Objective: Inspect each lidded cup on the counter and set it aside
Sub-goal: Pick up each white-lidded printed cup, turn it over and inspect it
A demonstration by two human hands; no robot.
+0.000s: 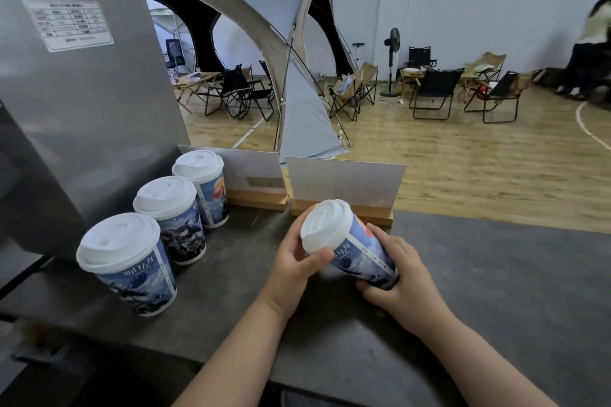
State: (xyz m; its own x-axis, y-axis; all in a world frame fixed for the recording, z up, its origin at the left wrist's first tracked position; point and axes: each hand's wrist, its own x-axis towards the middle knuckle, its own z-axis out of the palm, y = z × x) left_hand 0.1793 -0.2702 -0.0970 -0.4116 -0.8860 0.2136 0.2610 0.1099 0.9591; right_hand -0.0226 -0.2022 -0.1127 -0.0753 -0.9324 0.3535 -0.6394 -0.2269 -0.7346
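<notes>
Plainly mid-inspection: the blue-printed paper cup with white plastic lid (pixel 360 248) tilts above the dark grey counter (pixel 496 274), left hand (pixel 294 261) curled round its lid end, right hand (pixel 406 277) gripping its base. Next, I'd say, it wants standing upright, gently.

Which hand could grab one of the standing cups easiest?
Probably the left hand: it is on the side of the row of standing cups, while the right hand holds the base of the tilted cup.

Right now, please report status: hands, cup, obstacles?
Left hand grips lid end, right hand grips base. Held cup tilted over counter. Three cups stand left, apart.
</notes>
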